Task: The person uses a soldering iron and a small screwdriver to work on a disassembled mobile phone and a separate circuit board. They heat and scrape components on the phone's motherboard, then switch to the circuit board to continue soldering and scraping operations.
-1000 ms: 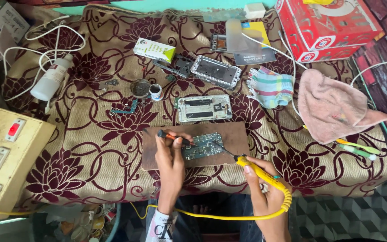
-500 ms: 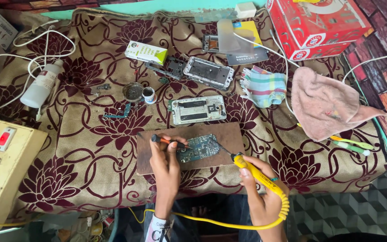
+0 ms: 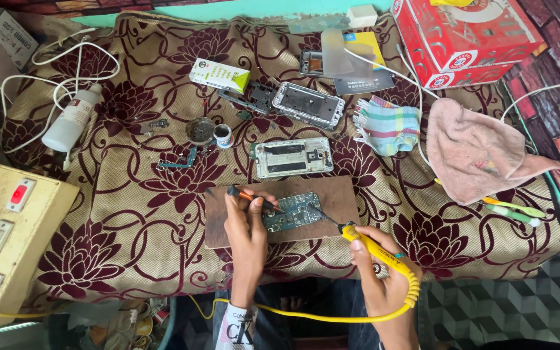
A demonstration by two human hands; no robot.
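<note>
Two hands crowd circuit board; wooden board edges free.

Floral maroon-and-cream cloth covering the work surface.
A brown board lies under both hands' grip; just beyond it a phone frame, farther off a second frame, a striped cloth and a pink rag to the right, a white bottle far left.

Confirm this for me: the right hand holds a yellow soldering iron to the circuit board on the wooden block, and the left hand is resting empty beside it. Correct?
Not quite. In the head view the left hand is not empty: it holds an orange-handled tool onto the circuit board. The right hand does hold the yellow soldering iron to it on the wooden block.
</note>
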